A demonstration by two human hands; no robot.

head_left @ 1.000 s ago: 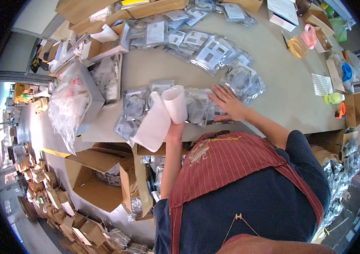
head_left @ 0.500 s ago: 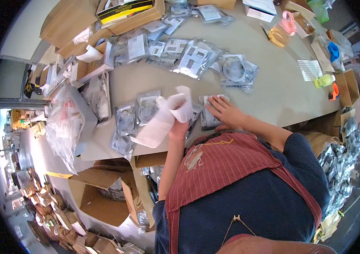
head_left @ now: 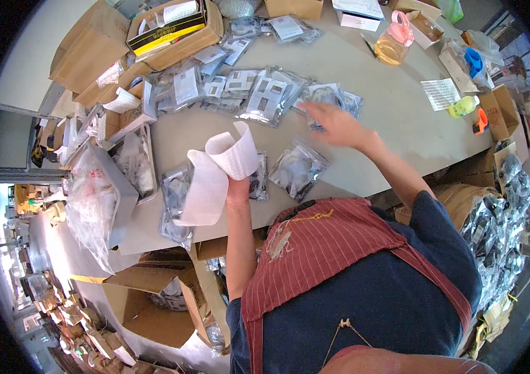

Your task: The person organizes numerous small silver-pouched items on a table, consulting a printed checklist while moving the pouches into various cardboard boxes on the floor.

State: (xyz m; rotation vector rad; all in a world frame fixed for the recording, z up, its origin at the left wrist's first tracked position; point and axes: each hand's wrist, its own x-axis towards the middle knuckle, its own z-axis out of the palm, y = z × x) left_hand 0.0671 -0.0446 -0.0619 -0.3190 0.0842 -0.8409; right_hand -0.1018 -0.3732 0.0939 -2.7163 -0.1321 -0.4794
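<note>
My left hand [head_left: 237, 192] is closed around a roll of white labels [head_left: 235, 153], whose loose strip hangs down to the left. The roll hides most of the fingers. Over a clear bag with a coiled cable [head_left: 326, 93], my right hand [head_left: 335, 123] is smeared by motion, so its grip cannot be made out. Right in front of my apron, a clear plastic bag [head_left: 299, 168] lies askew on the table. More bagged coils [head_left: 176, 221] lie left of and partly behind the label strip.
Several flat bags with printed cards [head_left: 265, 100] spread across the table [head_left: 396, 124]. A pink-lidded jug [head_left: 395, 43], a green bottle [head_left: 463, 106] and an orange tape holder [head_left: 481, 121] stand right. A grey bin [head_left: 118, 187] and cartons [head_left: 87, 53] line the left.
My right hand has left the bag near my apron and moved away over the farther bags. The near bag now lies turned. My left hand and the roll have shifted left.
</note>
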